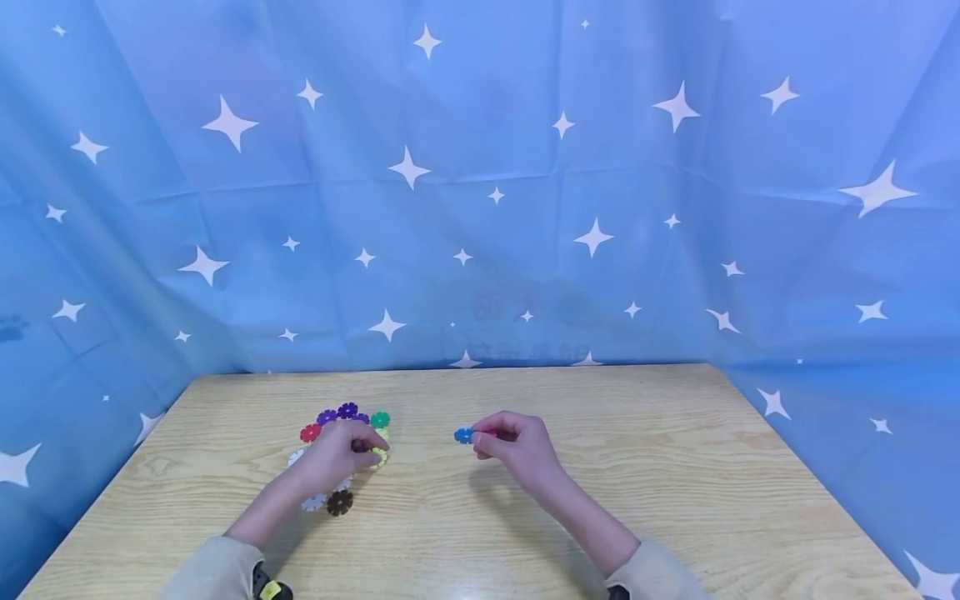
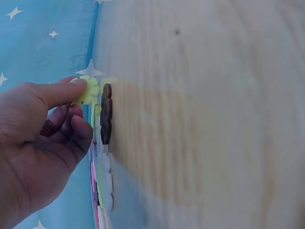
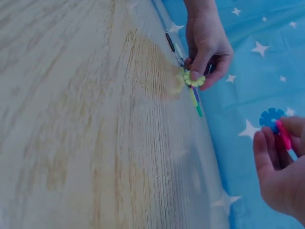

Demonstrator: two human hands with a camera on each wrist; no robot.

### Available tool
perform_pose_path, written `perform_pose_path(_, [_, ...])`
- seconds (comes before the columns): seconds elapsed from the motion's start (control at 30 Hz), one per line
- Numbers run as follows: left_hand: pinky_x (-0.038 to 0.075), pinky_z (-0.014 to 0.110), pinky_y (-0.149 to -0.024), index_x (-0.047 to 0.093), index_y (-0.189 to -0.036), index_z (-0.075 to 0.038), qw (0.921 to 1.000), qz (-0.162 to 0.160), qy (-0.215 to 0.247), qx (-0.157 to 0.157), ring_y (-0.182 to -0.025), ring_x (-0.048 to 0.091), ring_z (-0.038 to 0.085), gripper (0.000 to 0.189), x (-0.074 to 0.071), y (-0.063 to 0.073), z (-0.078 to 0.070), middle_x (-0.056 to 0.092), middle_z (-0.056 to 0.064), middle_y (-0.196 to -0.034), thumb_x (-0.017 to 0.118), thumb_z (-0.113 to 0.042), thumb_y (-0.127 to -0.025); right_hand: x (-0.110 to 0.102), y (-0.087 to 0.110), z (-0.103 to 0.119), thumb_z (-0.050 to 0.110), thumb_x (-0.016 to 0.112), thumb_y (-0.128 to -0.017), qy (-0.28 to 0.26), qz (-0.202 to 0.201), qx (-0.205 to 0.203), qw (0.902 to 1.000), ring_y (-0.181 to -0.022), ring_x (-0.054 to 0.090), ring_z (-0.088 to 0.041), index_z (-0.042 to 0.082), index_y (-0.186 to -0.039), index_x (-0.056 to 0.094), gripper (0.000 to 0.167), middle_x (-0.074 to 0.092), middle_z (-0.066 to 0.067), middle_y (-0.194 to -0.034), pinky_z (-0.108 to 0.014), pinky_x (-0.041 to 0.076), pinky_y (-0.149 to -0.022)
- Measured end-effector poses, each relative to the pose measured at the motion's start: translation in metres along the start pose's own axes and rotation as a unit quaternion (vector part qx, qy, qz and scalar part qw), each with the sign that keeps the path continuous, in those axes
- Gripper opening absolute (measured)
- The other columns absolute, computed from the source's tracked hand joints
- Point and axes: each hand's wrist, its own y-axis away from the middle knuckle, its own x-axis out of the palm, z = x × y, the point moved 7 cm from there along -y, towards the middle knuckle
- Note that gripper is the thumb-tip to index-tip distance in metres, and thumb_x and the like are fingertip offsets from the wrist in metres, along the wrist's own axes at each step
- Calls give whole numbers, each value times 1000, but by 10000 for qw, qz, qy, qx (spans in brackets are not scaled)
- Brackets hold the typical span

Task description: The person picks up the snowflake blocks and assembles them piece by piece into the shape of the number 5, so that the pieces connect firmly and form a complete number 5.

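Between thumb and fingers my left hand (image 1: 335, 457) pinches a yellow notched plastic disc (image 2: 88, 90), lifted a little above the tabletop. My right hand (image 1: 519, 448) holds a pink notched disc (image 3: 283, 134), and a blue notched disc (image 1: 464, 436) is slotted onto it at an angle. That joined pair is raised over the middle of the table. Around and partly beneath the left hand lie loose discs: a red disc (image 1: 311, 432), a green disc (image 1: 381, 419), a brown disc (image 1: 340, 502), several purple ones and several white ones. The left hand covers part of this group.
The light wood table (image 1: 637, 467) reaches back to a blue curtain (image 1: 480, 208) printed with white stars. Its back edge runs just behind the loose discs. A dark band with a yellow-green patch (image 1: 270, 590) sits on the left wrist.
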Motion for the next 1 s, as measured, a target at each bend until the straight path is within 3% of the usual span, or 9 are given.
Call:
perform_pose_path(0.2, [54, 26, -61, 74, -110, 1, 9999, 134, 80, 69, -71, 59, 11, 16, 3, -2, -3, 67, 0, -90, 68, -4, -97, 2, 2, 4, 4, 72, -94, -111, 47, -73, 9999, -82, 72, -22, -4, -104, 74, 13, 73, -10, -92, -33, 61, -83])
perform_pose_path(0.43, [61, 32, -66, 72, -114, 4, 9973, 199, 704, -109, -76, 68, 23, 19, 9, -7, -16, 68, 5, -93, 68, -4, -97, 2, 2, 5, 4, 71, -95, -89, 40, -127, 9999, -84, 72, -25, -5, -104, 74, 13, 73, -10, -92, -32, 61, -82])
perform_pose_path(0.77, [61, 37, -66, 71, -118, 7, 9897, 286, 1388, -187, -75, 68, 29, 23, 20, -13, -37, 68, 7, -86, 68, -5, -98, 1, 4, -2, 4, 72, -95, -85, 83, -79, 9999, -84, 72, -25, -3, -103, 74, 11, 72, -10, -93, -31, 61, -82])
perform_pose_path(1.0, [62, 46, -73, 68, -122, 9, 9781, 357, 2012, -389, -78, 69, 33, 27, 22, -16, -51, 72, 10, -94, 67, -3, -98, 6, 3, -1, 7, 74, -94, 10, 220, -184, 9996, -83, 72, -23, -1, -102, 75, 12, 73, -9, -93, -32, 61, -81])
